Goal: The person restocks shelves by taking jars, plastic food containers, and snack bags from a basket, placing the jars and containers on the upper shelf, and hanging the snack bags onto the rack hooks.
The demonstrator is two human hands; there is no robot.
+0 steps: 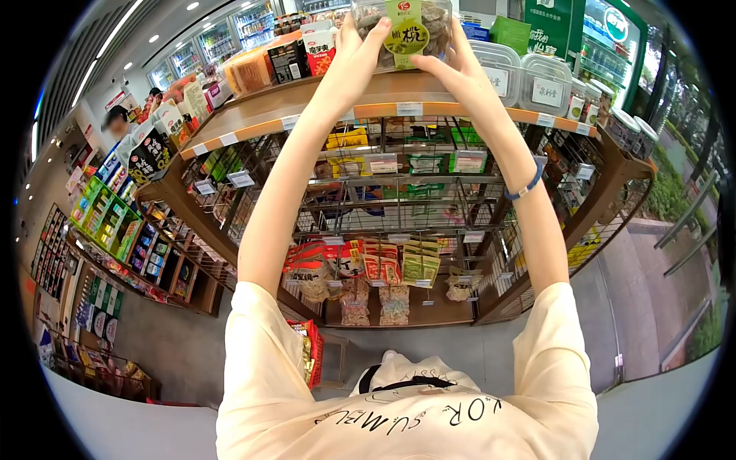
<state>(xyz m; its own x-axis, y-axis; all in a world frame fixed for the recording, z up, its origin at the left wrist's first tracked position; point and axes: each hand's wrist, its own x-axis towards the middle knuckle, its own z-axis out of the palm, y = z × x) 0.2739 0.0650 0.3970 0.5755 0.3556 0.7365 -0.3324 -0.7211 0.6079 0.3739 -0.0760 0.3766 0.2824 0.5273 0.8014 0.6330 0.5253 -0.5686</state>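
Both hands had closed on the tub [406,34] from its two sides, the left grip [359,61] on one and the right grip [458,70] on the other. The tub was at the far edge of the surface [379,93], and it was hard to tell whether its base touched the wood. To its left on the surface stood a red box [320,47], a black box [289,61] and an orange pack [249,70]; to its right were two clear boxes [546,83] with white labels, then jars [593,106] near the corner. Price tags ran along the front edge. Below, a wire rack [399,207] held hanging bags, with red and green packets [420,264] low down. A red basket [313,353] sat beside the rack's foot, on the grey floor [460,356]. Lit fridges [257,27] lined the back of the room, a person [119,126] was over at the left, and greenery showed through glass at the right. The left thumb pressed the front near the green label, while the right thumb lay at its lower end. Each grip was only as wide as the tub allowed.
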